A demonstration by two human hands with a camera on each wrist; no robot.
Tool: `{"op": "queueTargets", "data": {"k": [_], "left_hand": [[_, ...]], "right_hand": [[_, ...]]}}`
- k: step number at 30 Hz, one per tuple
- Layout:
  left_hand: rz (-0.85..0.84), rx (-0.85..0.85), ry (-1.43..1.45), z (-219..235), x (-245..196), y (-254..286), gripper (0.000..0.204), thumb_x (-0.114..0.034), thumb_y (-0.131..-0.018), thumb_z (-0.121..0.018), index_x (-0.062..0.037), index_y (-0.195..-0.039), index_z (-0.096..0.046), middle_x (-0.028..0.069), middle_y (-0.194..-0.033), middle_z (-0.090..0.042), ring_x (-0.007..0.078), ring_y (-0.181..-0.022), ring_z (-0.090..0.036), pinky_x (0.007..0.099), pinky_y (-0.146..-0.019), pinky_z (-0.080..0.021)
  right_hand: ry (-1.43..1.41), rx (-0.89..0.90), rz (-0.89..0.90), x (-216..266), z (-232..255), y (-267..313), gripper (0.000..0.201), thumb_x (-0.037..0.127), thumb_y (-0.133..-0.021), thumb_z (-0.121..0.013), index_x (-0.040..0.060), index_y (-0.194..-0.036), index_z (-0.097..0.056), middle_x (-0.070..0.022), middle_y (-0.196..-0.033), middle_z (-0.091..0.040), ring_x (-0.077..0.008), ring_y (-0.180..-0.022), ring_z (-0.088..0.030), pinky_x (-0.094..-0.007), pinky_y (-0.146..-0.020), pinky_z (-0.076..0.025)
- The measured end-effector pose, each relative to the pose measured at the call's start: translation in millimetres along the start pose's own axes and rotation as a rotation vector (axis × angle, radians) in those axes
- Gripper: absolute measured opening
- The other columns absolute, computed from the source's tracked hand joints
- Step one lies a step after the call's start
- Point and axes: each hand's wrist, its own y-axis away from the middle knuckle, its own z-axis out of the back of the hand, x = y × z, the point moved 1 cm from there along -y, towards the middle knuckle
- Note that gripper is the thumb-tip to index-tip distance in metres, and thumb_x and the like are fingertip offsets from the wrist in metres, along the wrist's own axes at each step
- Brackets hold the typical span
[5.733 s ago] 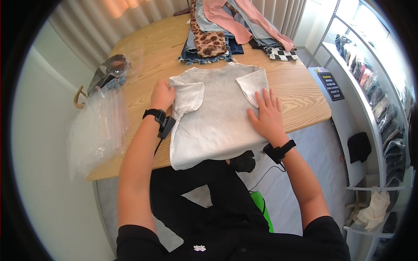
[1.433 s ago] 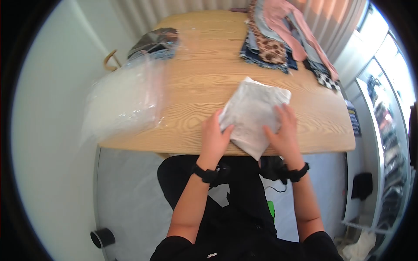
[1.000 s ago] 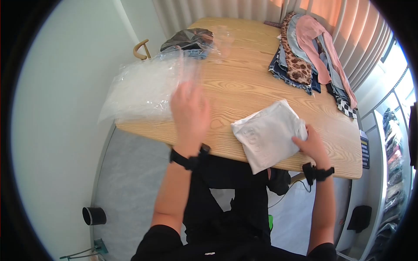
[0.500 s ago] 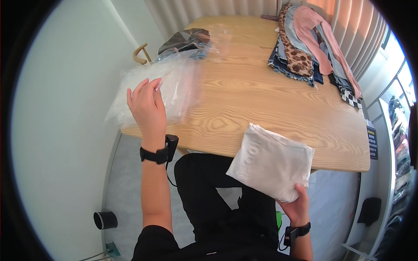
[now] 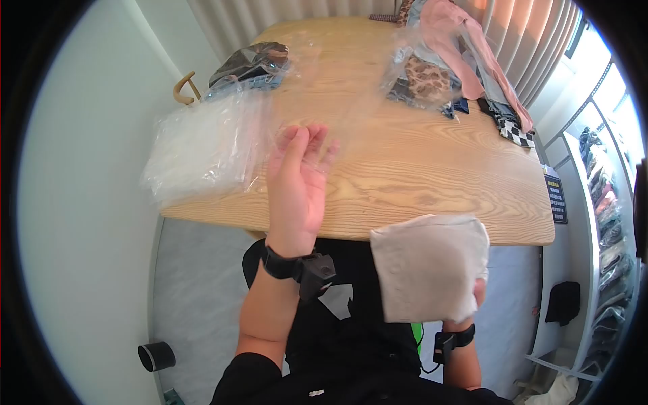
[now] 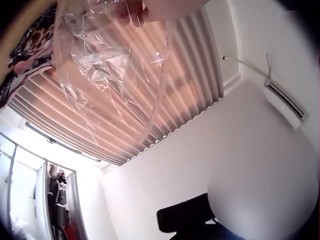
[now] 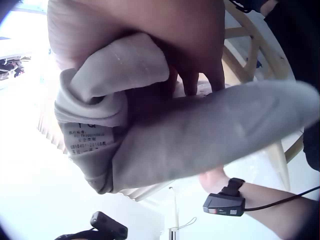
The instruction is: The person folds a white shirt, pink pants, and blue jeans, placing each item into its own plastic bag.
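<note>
A clear plastic bag (image 6: 107, 65) hangs from my left hand (image 5: 297, 185), its top edge pinched between thumb and fingers in the left wrist view. In the head view the left hand is raised over the table's front part, palm turned toward me. My right hand (image 5: 479, 291) grips a folded whitish T-shirt (image 5: 430, 270) by its right side, held up at the table's front edge. Most of that hand is hidden behind the cloth. The right wrist view shows the T-shirt's rolled fold and a printed label (image 7: 90, 139) inside it.
A stack of clear plastic bags (image 5: 202, 145) lies on the wooden table (image 5: 378, 169) at the left. Behind it sits a bagged dark garment (image 5: 253, 64). Trousers, including a pink pair (image 5: 449, 40), lie at the back right. Shelving (image 5: 594, 223) stands beyond the right edge.
The T-shirt, spread out earlier, is folded and now lifted by my right hand. My left hand went to the stack of bags and has come back rightward with one bag.
</note>
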Motion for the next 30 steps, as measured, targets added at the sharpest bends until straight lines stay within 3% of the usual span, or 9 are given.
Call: {"op": "queueTargets", "data": {"k": [6,13,15,20,21,23,25,27,30], "left_hand": [[0.137,-0.479,0.449,36.8,43.3,-10.8,0.021,-0.005,-0.097,-0.047,0.0002,-0.117,-0.048,0.0087,-0.118,-0.058,0.0250,-0.115,-0.055,0.0529,-0.107,-0.039],[0.216,-0.569,0.544,55.5,61.2,17.7,0.022,-0.001,-0.095,-0.042,0.0014,-0.117,-0.049,0.0116,-0.119,-0.058,0.0262,-0.121,-0.051,0.0490,-0.106,-0.040],[0.366,-0.460,0.275,49.7,78.8,40.2,0.018,-0.005,-0.096,-0.047,-0.0005,-0.111,-0.055,0.0116,-0.117,-0.060,0.0244,-0.118,-0.053,0.0421,-0.104,-0.043],[0.725,0.743,-0.697,32.1,88.7,105.1,0.033,-0.005,-0.091,-0.061,0.0006,-0.123,-0.057,0.0088,-0.110,-0.066,0.0152,-0.103,-0.063,0.0282,-0.090,-0.050],[0.749,0.761,-0.688,29.3,79.3,104.3,0.033,-0.005,-0.091,-0.061,0.0006,-0.123,-0.057,0.0088,-0.110,-0.066,0.0152,-0.103,-0.063,0.0282,-0.090,-0.050],[0.821,1.008,-0.864,11.8,55.2,94.3,0.025,-0.006,-0.090,-0.062,0.0002,-0.114,-0.063,0.0078,-0.097,-0.069,0.0149,-0.090,-0.066,0.0268,-0.081,-0.053],[0.393,0.740,-1.043,4.6,60.3,80.2,0.018,-0.004,-0.089,-0.059,-0.0004,-0.106,-0.066,0.0088,-0.090,-0.069,0.0184,-0.081,-0.068,0.0264,-0.073,-0.054],[0.087,0.809,-1.227,-1.2,85.4,56.7,0.020,-0.006,-0.087,-0.060,-0.0016,-0.107,-0.064,0.0153,-0.107,-0.064,0.0259,-0.088,-0.068,0.0319,-0.076,-0.055],[-0.408,1.219,-1.312,-6.3,148.7,48.4,0.030,-0.010,-0.085,-0.062,-0.0024,-0.114,-0.059,0.0201,-0.122,-0.056,0.0345,-0.115,-0.056,0.0406,-0.095,-0.046]], "right_hand": [[-0.114,-0.170,0.173,31.9,8.1,26.9,0.064,0.053,-0.095,-0.038,0.0071,-0.140,-0.040,-0.0122,-0.136,-0.049,-0.0293,-0.121,-0.050,-0.0449,-0.101,-0.043],[-0.187,-0.061,0.161,43.5,17.9,15.9,0.068,0.058,-0.094,-0.038,0.0081,-0.140,-0.040,-0.0106,-0.138,-0.048,-0.0291,-0.123,-0.048,-0.0440,-0.102,-0.041],[-0.200,-0.120,0.170,40.7,37.0,11.4,0.069,0.057,-0.093,-0.040,0.0063,-0.140,-0.039,-0.0121,-0.137,-0.049,-0.0305,-0.123,-0.048,-0.0446,-0.103,-0.040],[0.240,-0.400,0.367,52.1,60.5,28.4,0.065,0.054,-0.094,-0.039,0.0068,-0.138,-0.042,-0.0108,-0.136,-0.050,-0.0278,-0.121,-0.049,-0.0421,-0.102,-0.041],[0.385,-0.469,0.401,54.7,66.2,35.8,0.064,0.054,-0.094,-0.039,0.0067,-0.138,-0.042,-0.0106,-0.136,-0.050,-0.0274,-0.120,-0.049,-0.0417,-0.102,-0.041],[0.032,-0.336,0.306,57.9,72.1,49.4,0.062,0.052,-0.094,-0.040,0.0055,-0.135,-0.044,-0.0094,-0.131,-0.053,-0.0259,-0.117,-0.051,-0.0408,-0.100,-0.042],[-0.140,-0.308,0.273,61.4,61.6,54.2,0.060,0.050,-0.095,-0.040,0.0042,-0.134,-0.046,-0.0088,-0.129,-0.054,-0.0252,-0.116,-0.052,-0.0405,-0.100,-0.042],[-0.195,-0.337,0.284,62.6,61.0,54.4,0.060,0.049,-0.095,-0.039,0.0033,-0.133,-0.046,-0.0087,-0.129,-0.054,-0.0249,-0.116,-0.052,-0.0404,-0.101,-0.042],[0.482,-0.406,0.406,62.3,70.3,53.3,0.074,0.061,-0.094,-0.037,0.0057,-0.143,-0.035,-0.0099,-0.142,-0.044,-0.0252,-0.128,-0.044,-0.0403,-0.105,-0.039]]}}
